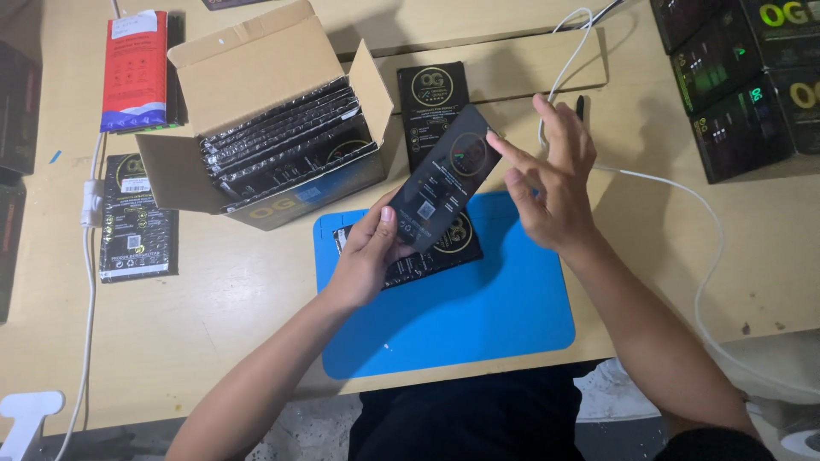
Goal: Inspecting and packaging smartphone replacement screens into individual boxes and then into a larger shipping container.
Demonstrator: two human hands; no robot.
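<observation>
1. My left hand [367, 252] pinches the lower end of a flat, glossy black rectangular packet [444, 175], thumb on its face and fingers behind, so that it tilts up above the blue rubbery work mat [478, 316] where I can look at it.
2. My right hand [551, 183] is spread and holds nothing; its forefinger reaches the packet's upper edge, I think touching it, though the angle leaves that unsure.
3. Below the raised packet, another black packet [448, 248] lies flat on the mat.
4. An open brown cardboard box [256, 94] stands just left of the mat, within reach, packed with shiny black foil-wrapped packets [286, 141] on edge.
5. A white cable [692, 196] trails over the pale wooden table [239, 290] at my right.
</observation>
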